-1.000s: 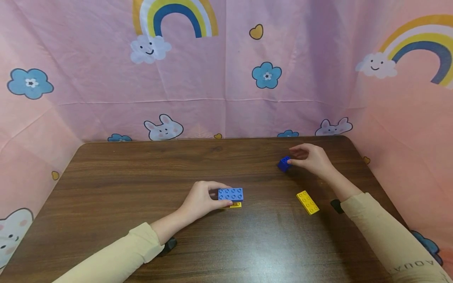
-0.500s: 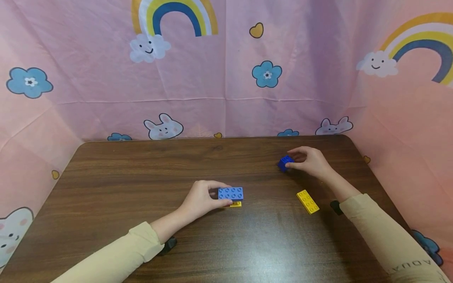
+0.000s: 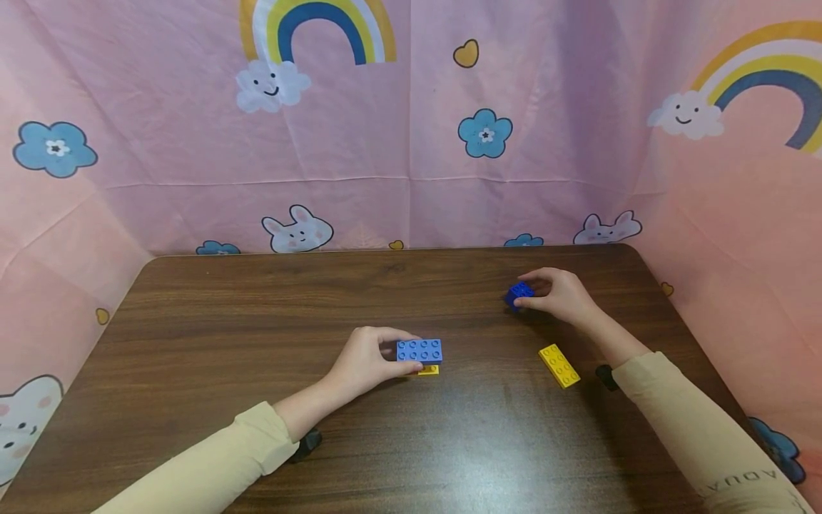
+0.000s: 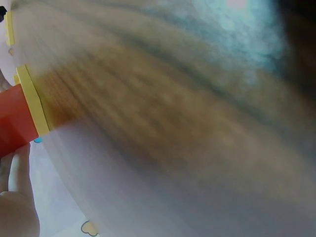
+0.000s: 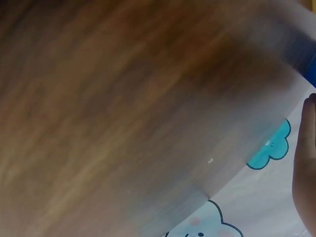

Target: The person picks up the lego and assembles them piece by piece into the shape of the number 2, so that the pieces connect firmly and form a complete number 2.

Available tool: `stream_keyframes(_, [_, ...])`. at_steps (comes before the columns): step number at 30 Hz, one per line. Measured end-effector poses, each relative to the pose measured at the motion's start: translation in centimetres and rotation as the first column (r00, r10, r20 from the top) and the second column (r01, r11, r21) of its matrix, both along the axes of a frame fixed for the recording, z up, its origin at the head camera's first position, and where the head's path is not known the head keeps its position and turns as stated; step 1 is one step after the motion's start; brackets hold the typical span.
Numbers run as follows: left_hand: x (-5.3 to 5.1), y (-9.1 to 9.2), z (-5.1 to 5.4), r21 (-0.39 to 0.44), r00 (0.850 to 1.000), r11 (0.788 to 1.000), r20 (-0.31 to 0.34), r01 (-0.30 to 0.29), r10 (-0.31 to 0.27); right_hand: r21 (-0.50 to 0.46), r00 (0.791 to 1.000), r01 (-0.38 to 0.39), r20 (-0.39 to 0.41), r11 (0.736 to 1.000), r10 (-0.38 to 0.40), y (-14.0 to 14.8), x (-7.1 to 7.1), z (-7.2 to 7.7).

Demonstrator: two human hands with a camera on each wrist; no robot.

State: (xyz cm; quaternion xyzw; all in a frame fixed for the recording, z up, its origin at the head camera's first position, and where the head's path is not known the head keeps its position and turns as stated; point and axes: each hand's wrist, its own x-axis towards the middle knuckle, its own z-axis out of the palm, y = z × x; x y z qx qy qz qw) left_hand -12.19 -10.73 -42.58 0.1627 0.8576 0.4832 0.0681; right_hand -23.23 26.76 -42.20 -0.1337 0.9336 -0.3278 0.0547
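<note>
In the head view, the left hand (image 3: 367, 363) grips a small stack of toy building bricks near the middle of the table. Its top is a light blue brick (image 3: 419, 350) with two rows of studs, and a yellow plate (image 3: 429, 370) shows at the bottom. Between them, the left wrist view reveals a red brick (image 4: 15, 121). Farther back on the right, the right hand (image 3: 564, 296) holds a dark blue brick (image 3: 517, 293) between thumb and fingers; the right wrist view catches only a corner of this brick (image 5: 310, 69).
A loose yellow plate (image 3: 559, 366) with studs lies flat on the brown wooden table (image 3: 257, 307), nearer than the right hand. Pink patterned cloth (image 3: 359, 143) hangs along the table's back and sides.
My right hand has shifted slightly left and nearer around the dark blue brick, which has moved or turned a little. The left hand and its stack stay in place.
</note>
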Motion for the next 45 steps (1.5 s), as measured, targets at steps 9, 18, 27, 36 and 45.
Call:
stream_keyframes(9, [-0.01, 0.12, -0.15, -0.003, 1.0, 1.0, -0.014, -0.004, 0.004, 0.009, 1.0, 0.002, -0.007, 1.0, -0.002, -0.07, 0.17, 0.01])
stream_keyframes(18, [0.01, 0.18, -0.09, 0.001, 1.0, 1.0, -0.003, -0.011, 0.011, 0.014, 1.0, 0.006, -0.017, 1.0, -0.005, -0.15, 0.17, 0.03])
stream_keyframes(27, [0.05, 0.18, -0.05, 0.007, 1.0, 1.0, -0.013, -0.006, 0.006, 0.017, 1.0, 0.011, -0.016, 1.0, -0.011, 0.05, 0.16, -0.08])
stream_keyframes(36, [-0.07, 0.11, -0.29, 0.013, 1.0, 1.0, -0.006, 0.004, -0.004, 0.01, 1.0, 0.022, -0.005, 1.0, -0.022, 0.06, 0.27, 0.05])
stream_keyframes(45, [-0.05, 0.01, -0.18, 0.0, 1.0, 1.0, -0.009, 0.001, -0.001, -0.008, 1.0, 0.006, -0.014, 1.0, -0.006, -0.28, 0.56, 0.56])
